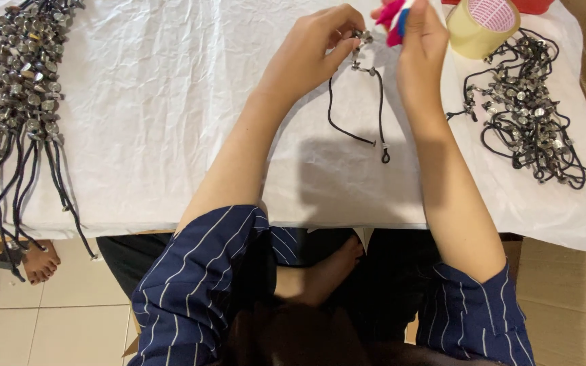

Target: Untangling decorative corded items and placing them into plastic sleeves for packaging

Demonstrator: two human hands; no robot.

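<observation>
- Tape roll (483, 26), tan with a pink-printed core, stands at the far edge of the white-covered bench (171, 135), just right of the black cord (357, 112); a red container (534, 5) shows behind the roll.
- Cardboard (564, 298), plain brown, sits beside the bench on the cord's right and nearer the person.
- Left hand (310, 51) is raised above the bench, wrist bent, its fingers (344, 44) pinched shut on the metal beads (362, 37) at the top of the black cord.
- Right hand (418, 47) is upright just right of the beads, fingers closed around a pink and blue tool (393, 19); its kind cannot be told.
- Black cord hangs from the left hand in a loop, its lower end with a small ring lying on the white cover between the two forearms.
- Loose pile of beaded cords (527, 112) lies right of the held cord, past the right hand.
- Neat bundle of beaded cords (22, 81) lies well left of it, tails drooping over the bench's near edge.
</observation>
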